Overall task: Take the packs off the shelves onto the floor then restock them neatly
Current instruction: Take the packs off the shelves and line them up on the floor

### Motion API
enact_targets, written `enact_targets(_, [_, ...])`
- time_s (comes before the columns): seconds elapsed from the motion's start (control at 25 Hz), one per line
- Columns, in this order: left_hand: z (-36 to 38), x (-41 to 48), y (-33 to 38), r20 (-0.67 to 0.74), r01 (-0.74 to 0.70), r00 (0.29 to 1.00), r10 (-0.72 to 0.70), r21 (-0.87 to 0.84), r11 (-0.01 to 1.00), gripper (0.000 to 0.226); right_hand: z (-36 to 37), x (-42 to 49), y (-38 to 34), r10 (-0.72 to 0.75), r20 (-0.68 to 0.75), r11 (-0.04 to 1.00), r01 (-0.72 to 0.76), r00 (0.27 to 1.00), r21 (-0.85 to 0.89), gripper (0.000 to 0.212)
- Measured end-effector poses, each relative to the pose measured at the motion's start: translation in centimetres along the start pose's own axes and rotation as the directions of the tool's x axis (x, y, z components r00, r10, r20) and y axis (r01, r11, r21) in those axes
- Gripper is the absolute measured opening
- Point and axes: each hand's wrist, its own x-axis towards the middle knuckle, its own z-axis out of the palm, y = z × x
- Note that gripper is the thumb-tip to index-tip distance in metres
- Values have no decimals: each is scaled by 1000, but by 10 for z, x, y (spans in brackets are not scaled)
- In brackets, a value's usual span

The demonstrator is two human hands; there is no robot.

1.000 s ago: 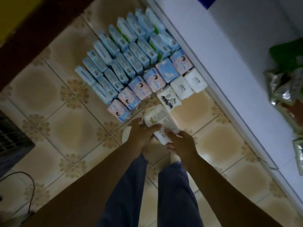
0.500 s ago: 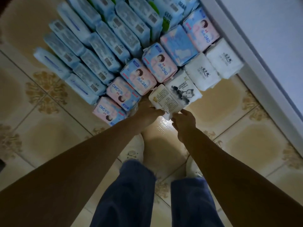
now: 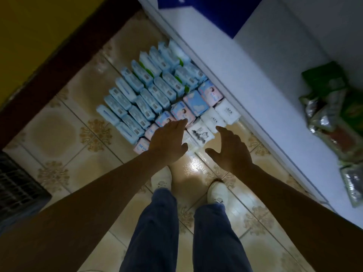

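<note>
Several packs lie in tidy rows on the tiled floor beside the white shelf: light blue packs (image 3: 137, 99), pink and blue packs (image 3: 182, 112) and white packs (image 3: 225, 112). A white pack with a cartoon print (image 3: 200, 132) sits at the near end, and the white printed pack (image 3: 191, 144) lies just in front of it, partly hidden by my left hand. My left hand (image 3: 169, 139) hovers above the pink packs with fingers spread, holding nothing. My right hand (image 3: 230, 149) is open too, apart from the packs, above bare tile.
The white shelf (image 3: 245, 75) runs along the right, with green and silver foil packs (image 3: 330, 114) on it. A dark crate (image 3: 17, 185) stands at the left. A dark wooden skirting (image 3: 64, 55) borders the floor at the far left. My white shoes (image 3: 218, 192) stand below.
Both hands have let go of the white printed pack, which now lies on the floor at the near end of the row. The hands have lifted away and opened.
</note>
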Motion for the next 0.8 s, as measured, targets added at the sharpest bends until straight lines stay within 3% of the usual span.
enact_targets(0.08, [-59, -35, 26, -70, -98, 991, 117, 226, 969, 80, -55, -33, -21, -127, -50, 983, 119, 991, -142, 80])
enact_targets(0.2, [-140, -87, 63, -165, -183, 950, 265, 395, 900, 84, -138, -91, -63, -273, -102, 922, 230, 957, -310, 79])
enact_targets(0.32, [-223, -140, 100, -318, -263, 824, 468, 518, 814, 81, -212, -159, -106, -367, -192, 869, 262, 910, -420, 76])
enact_targets(0.4, [-278, -176, 125, -317, -307, 759, 569, 596, 742, 80, -254, -204, -129, -434, -283, 847, 280, 855, -452, 74])
enact_targets(0.6, [-374, -256, 185, -348, -324, 572, 743, 736, 594, 77, -330, -302, -159, -452, -472, 837, 176, 757, -518, 76])
enact_targets(0.72, [-413, -291, 239, -372, -294, 485, 791, 783, 548, 80, -376, -360, -158, -466, -651, 844, 82, 600, -529, 74])
enact_targets(0.8, [-431, -319, 289, -393, -293, 384, 835, 806, 514, 80, -409, -408, -148, -420, -749, 872, 0, 513, -489, 74])
